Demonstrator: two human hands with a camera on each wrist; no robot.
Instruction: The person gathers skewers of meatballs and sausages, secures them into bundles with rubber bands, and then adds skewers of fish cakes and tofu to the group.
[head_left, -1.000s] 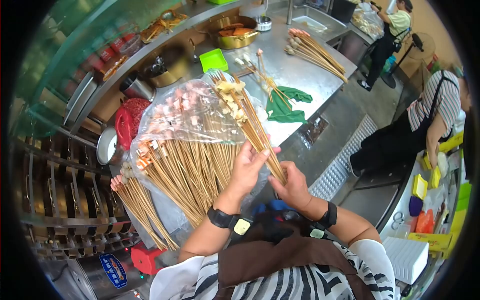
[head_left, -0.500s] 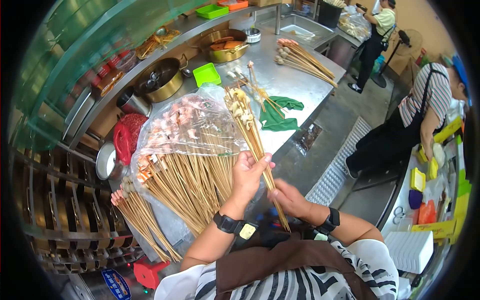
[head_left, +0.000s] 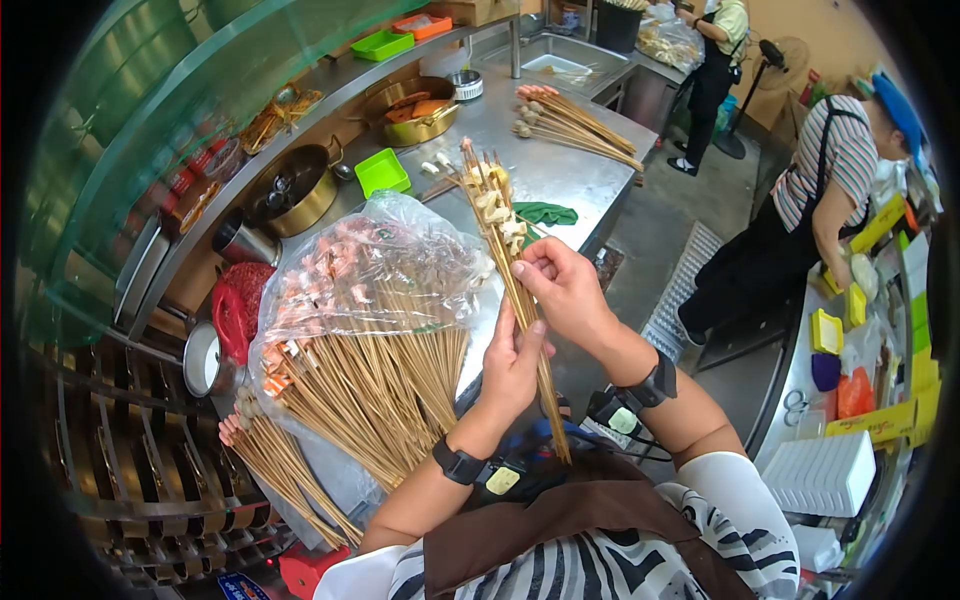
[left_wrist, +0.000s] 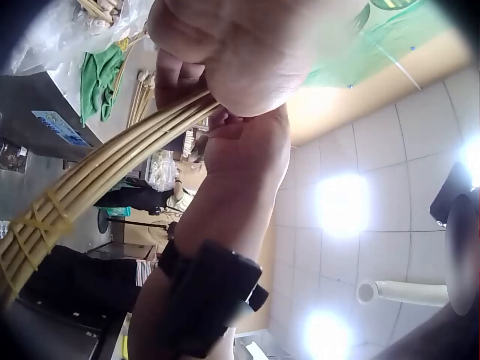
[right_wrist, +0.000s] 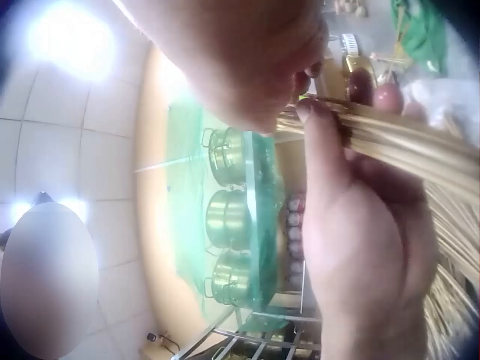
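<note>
The left hand (head_left: 515,362) curls its fingers round the lower part of a bundle of thin bamboo skewers tipped with pale food pieces (head_left: 505,250), held upright above the steel counter (head_left: 575,175). The right hand (head_left: 565,285) pinches the same bundle higher up. Beside them lies a clear plastic bag of skewers (head_left: 375,265), with a green cloth (head_left: 545,213) beyond.

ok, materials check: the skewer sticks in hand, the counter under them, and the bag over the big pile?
Thin tan skewer sticks: likely bamboo, matte, with a pale fibrous look; both hands grip the bundle.
Grey worktop: looks like stainless steel, with a brushed sheen and dull reflections.
Clear crinkled bag: thin plastic film, glossy, with creases and glare, and the skewered food shows through.
</note>
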